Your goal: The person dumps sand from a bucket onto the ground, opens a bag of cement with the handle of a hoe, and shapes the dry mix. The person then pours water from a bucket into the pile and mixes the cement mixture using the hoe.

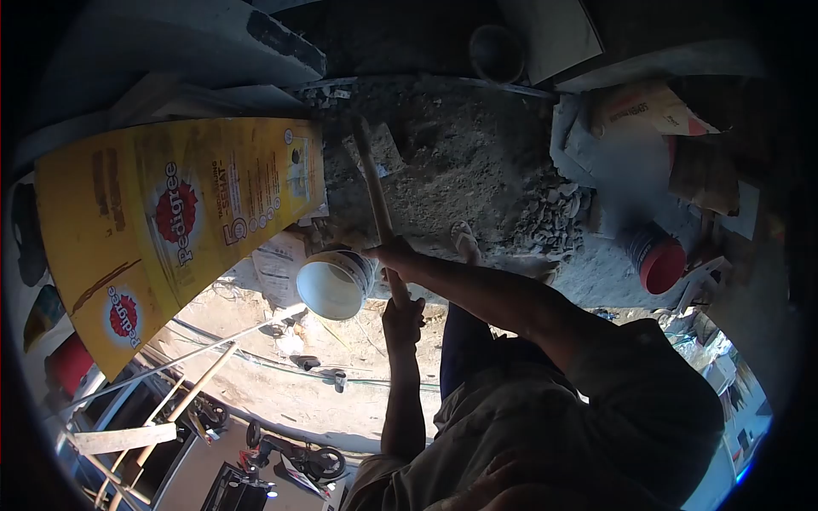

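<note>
My left hand (403, 324) is closed round the lower end of a long wooden handle (377, 198). Higher on the same handle, my right hand (393, 255) grips it too. The handle's far end reaches a pale, flat piece (381, 151) on dark, loose rubble or mix (443, 162); whether that piece is the tool's blade is unclear. A white bucket (328, 288) stands just left of my hands, its open top showing. A sandalled foot (465, 242) is on the ground beyond my right forearm.
A large yellow printed sheet (213, 204) is on the left. At right are a red-rimmed bucket (662, 266) and a cement sack (648, 108). A dark round container (497, 54) is at the top. Wooden poles (200, 383) and a motorcycle (294, 456) lie lower left.
</note>
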### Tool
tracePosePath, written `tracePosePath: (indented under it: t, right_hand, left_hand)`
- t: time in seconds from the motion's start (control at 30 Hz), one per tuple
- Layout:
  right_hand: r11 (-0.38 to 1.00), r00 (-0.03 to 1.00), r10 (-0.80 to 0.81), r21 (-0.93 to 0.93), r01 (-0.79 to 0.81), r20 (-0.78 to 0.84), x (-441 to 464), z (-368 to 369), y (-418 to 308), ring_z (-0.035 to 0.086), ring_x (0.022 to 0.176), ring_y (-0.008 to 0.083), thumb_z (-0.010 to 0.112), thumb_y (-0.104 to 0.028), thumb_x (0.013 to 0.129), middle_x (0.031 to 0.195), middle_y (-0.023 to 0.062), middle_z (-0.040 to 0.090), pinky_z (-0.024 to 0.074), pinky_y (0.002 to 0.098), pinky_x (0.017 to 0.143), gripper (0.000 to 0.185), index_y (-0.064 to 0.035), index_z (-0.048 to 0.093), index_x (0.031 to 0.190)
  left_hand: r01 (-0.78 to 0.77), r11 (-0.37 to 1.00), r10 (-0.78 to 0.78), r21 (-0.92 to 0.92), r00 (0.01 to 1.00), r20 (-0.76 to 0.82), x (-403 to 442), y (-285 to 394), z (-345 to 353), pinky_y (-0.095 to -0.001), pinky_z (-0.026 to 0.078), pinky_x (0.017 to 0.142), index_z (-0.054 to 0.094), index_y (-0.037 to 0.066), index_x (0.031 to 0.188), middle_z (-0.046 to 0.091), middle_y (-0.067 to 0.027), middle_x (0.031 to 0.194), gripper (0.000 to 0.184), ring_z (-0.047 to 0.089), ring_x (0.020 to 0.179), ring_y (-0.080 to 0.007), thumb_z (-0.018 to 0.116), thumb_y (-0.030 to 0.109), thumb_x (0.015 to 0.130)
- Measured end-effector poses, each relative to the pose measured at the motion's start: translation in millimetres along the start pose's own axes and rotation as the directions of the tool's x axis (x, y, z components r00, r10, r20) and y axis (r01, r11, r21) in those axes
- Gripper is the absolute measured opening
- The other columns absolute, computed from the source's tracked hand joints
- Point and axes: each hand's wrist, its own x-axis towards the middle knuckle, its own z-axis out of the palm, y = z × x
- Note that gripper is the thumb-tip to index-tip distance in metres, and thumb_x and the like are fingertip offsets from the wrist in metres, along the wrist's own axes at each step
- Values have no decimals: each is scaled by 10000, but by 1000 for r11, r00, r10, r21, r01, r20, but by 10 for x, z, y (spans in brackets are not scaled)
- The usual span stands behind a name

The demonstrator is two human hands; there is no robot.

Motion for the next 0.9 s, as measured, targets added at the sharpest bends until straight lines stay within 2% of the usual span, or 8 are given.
tracePosePath:
  t: [0.1,0.2,0.3,0.37,0.43,0.5,0.73,0.9]
  right_hand:
    - [983,978,-116,-159,88,-175,-144,-201,485,593,526,197,761,-81,737,712,92,562,478,343,419,464,14,466,1081]
    - [968,968,-158,-223,113,-196,-527,-709,629,632,538,226,722,-14,697,683,128,594,488,335,407,430,60,490,1052]
    - [907,977,-160,-411,90,-139,-1083,-1130,673,637,566,203,724,-12,699,741,131,610,506,347,468,454,17,475,1078]
    - [851,968,-209,-514,110,-139,-1438,-1298,870,663,675,291,741,-73,679,791,151,630,531,420,574,507,6,481,1107]
    - [738,927,-340,-657,157,-161,-1443,-1601,1320,663,775,372,743,-135,676,834,172,644,531,483,666,532,-13,488,1128]
    - [663,900,-388,-739,123,-198,-1428,-1875,1596,645,841,424,735,-179,680,866,190,649,519,520,729,535,-38,498,1138]
    - [509,772,-543,-861,-11,-331,-1129,-2460,2236,655,769,410,685,-250,719,800,196,665,526,521,694,344,-92,602,1013]
    - [520,827,-478,-854,-4,-295,-1420,-2328,1859,659,810,394,650,-243,771,866,198,666,532,506,704,275,-101,618,1004]
  left_hand:
    - [-57,983,66,-172,997,48,-403,-242,425,-294,502,562,513,-58,1137,638,-142,865,424,625,657,-164,683,181,830]
    - [-204,949,290,-240,863,413,-448,-550,705,-396,461,899,271,70,1447,466,-195,1344,707,535,1191,-240,633,327,897]
    - [134,816,208,-563,840,501,244,-700,693,-480,360,1011,291,91,1445,441,-177,1391,756,426,1314,-264,524,574,911]
    - [197,734,137,-650,895,425,907,-402,819,-531,334,1003,343,115,1408,473,-160,1345,836,431,1289,-275,388,746,861]
    - [337,543,208,-769,834,512,1525,-137,1099,-522,388,940,430,119,1289,522,-113,1191,706,496,1141,-257,510,676,861]
    - [539,416,-156,-733,836,527,1870,135,1496,-451,451,815,511,129,1056,522,-52,964,384,521,914,-212,627,460,900]
    - [321,404,303,-857,837,456,1046,59,1668,-334,454,677,507,135,859,513,-11,851,195,505,763,-154,701,127,846]
    - [330,419,44,-846,923,382,932,332,1445,-380,458,748,497,123,897,478,-24,891,186,485,795,-184,675,91,850]
